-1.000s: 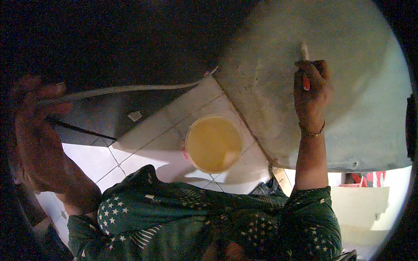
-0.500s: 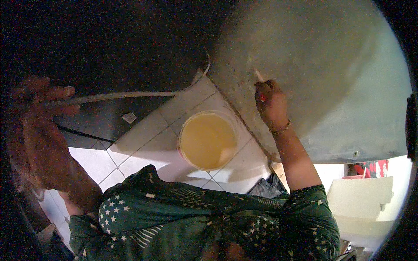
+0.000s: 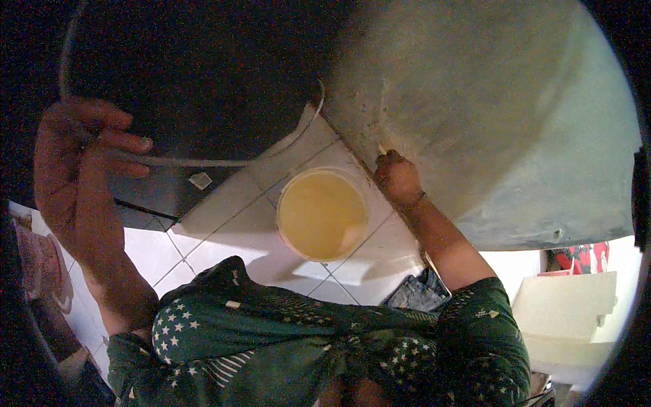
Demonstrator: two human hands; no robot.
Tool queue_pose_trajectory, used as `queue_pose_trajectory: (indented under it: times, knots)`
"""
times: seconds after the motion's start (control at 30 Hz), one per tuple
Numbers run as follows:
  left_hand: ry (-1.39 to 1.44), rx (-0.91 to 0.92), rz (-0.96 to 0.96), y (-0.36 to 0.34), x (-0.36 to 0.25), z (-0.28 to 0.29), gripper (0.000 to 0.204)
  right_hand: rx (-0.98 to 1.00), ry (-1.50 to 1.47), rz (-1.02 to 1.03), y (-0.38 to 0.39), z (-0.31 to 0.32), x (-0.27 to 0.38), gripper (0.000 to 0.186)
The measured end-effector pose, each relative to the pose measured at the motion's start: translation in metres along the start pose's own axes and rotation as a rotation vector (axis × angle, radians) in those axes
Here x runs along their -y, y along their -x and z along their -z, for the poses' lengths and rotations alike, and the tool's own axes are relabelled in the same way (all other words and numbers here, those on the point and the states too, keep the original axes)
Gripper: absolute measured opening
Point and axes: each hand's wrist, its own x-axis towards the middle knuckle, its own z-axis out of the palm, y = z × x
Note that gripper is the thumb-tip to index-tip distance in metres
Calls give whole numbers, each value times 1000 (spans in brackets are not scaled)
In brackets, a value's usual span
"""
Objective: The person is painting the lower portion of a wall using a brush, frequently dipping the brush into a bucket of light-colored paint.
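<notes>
My left hand (image 3: 85, 156) is closed around a pale cord or thin hose (image 3: 196, 162), which loops up the left side and curves toward the corner. My right hand (image 3: 398, 178) grips a small pale-tipped tool, apparently a brush (image 3: 384, 148), against the mottled grey-green wall (image 3: 515, 136), low beside its edge. Between and below my hands stands a round bucket (image 3: 321, 211) holding cloudy yellow liquid.
A dark surface (image 3: 183, 81) fills the upper left, with a small white square (image 3: 200, 180) near its lower part. Dark denim (image 3: 411, 292) lies on the white tiles (image 3: 156, 258). A pinkish container (image 3: 42, 254) is at far left, a cream fixture (image 3: 563, 305) at lower right.
My right hand and tool have moved down and left along the wall toward its edge. My left hand has shifted right and slightly up, and the cord has changed its curve.
</notes>
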Motion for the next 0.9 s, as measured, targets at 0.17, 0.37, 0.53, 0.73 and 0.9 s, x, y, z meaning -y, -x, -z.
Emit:
queue_pose_trajectory:
  times: [0.17, 0.37, 0.53, 0.73, 0.9]
  knots:
    - [-26, 72, 93, 2, -1, -2, 19, -180, -181, 58, -26, -8, 4, 20]
    - [-195, 218, 36, 3, 20, -1, 19, -50, -34, 2, -11, -1, 2, 21]
    - [-327, 381, 102, 5, 25, -22, 14, -270, -339, 145, -6, 14, 5, 23]
    - [-219, 309, 49, 4, 26, -39, 12, -29, -5, 47, -37, -18, -35, 25]
    - [-159, 408, 139, 2, 15, -47, 14, -595, -99, 2, -31, 158, 2, 26]
